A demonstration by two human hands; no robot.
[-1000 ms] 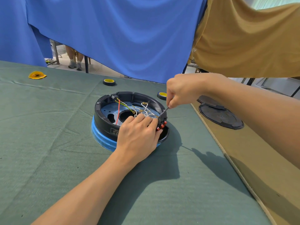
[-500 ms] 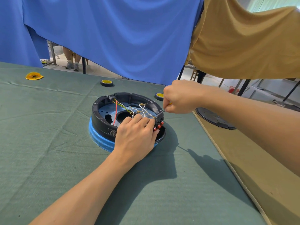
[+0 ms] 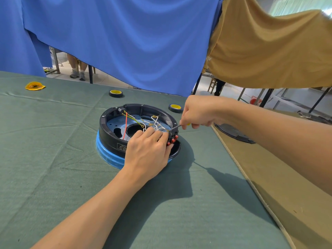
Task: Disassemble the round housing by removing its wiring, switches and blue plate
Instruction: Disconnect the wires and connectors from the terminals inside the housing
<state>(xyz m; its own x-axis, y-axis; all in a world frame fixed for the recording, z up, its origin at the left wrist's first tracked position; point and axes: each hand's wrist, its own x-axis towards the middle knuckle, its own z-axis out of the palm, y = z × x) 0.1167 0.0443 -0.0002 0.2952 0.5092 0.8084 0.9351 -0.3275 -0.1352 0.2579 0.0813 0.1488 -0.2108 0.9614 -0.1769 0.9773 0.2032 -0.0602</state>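
A round black housing (image 3: 109, 133) with a blue base band sits on the green cloth. Inside it lie a blue plate (image 3: 116, 124) and loose white, red and yellow-green wires (image 3: 125, 126). Red switches (image 3: 172, 139) sit in its right wall. My left hand (image 3: 147, 151) lies over the near rim, its fingers curled over the wall beside the switches. My right hand (image 3: 197, 112) grips a thin screwdriver (image 3: 177, 127), whose tip rests at the rim just above the switches.
Two rolls of tape (image 3: 115, 93) (image 3: 175, 107) lie behind the housing, and a yellow scrap (image 3: 35, 85) at far left. A black round cover (image 3: 233, 132) rests on the tan surface to the right. Blue and tan cloths hang behind.
My right hand has dropped slightly and moved right, bringing the screwdriver more level at the rim. My left hand has stayed on the housing.
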